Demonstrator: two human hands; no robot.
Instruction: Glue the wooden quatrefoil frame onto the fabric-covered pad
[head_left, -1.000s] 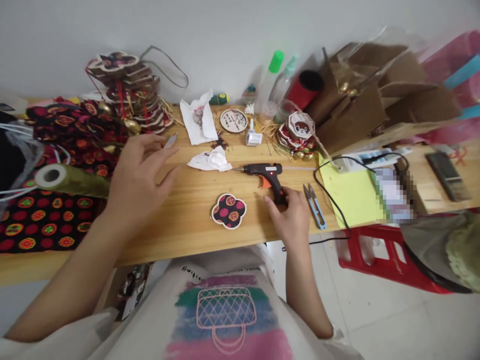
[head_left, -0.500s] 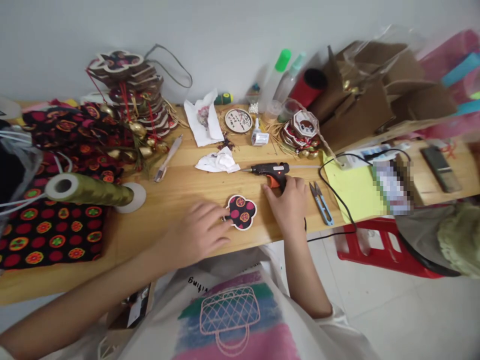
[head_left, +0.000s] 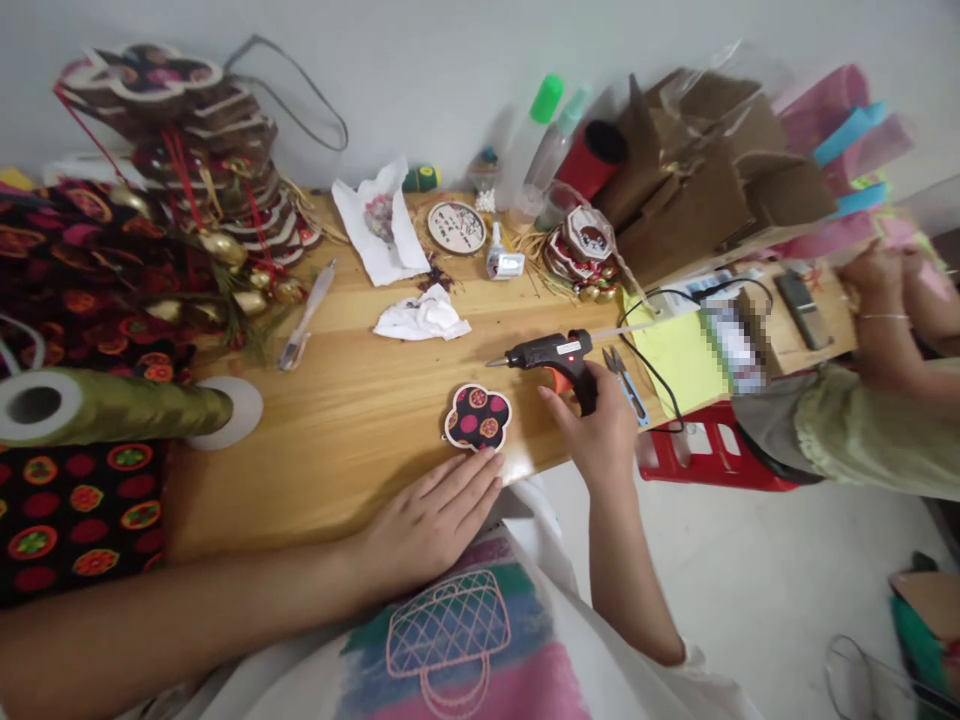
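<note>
On the wooden table lies a flower-shaped piece (head_left: 478, 417) with a pale border and black patterned fabric on its face. My left hand (head_left: 435, 515) rests flat just below it, fingers stretched out together, the fingertips at its lower edge. My right hand (head_left: 606, 440) is wrapped around the handle of a black glue gun (head_left: 553, 352) with an orange trigger. Its nozzle points left, above the flower piece, and a glue stick sticks out of its back. A crumpled white tissue (head_left: 424, 315) lies left of the nozzle.
Blue thread snips (head_left: 628, 388) and yellow paper (head_left: 675, 360) lie to the right. A green thread spool (head_left: 142, 405), patterned fabric (head_left: 82, 510) and stacked ornaments (head_left: 217, 130) stand left. Cardboard boxes (head_left: 690, 190) are at the back. Another person's hands (head_left: 885, 280) show at far right.
My left hand has moved from the flower piece's left side to below it. The glue gun in my right hand has moved right, away from the tissue. The view has shifted, showing another person.
</note>
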